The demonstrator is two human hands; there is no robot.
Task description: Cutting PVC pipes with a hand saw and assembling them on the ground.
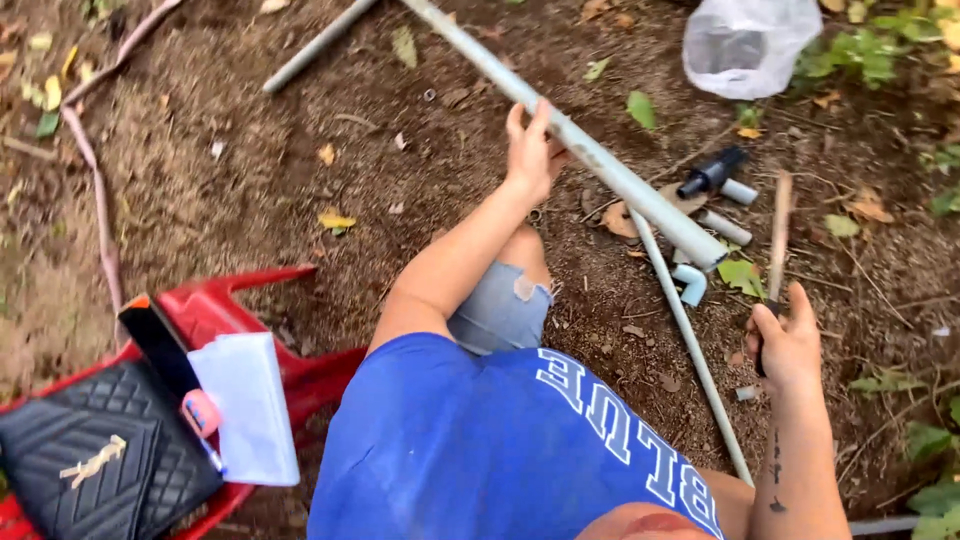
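Bare soil underlies left hand (533,150) gripping grey pipe (600,165); right hand (790,345) perhaps holds a tool.

Blue shirt (480,440) with white lettering, ripped denim shorts (500,310).

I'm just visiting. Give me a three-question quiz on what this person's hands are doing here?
1. True or false: the left hand grips the thick grey pipe.
2. What does the right hand hold: A a dark-handled tool, B a black purse, C a plastic bag?
3. What colour is the chair with the purse?

Key: 1 true. 2 A. 3 red.
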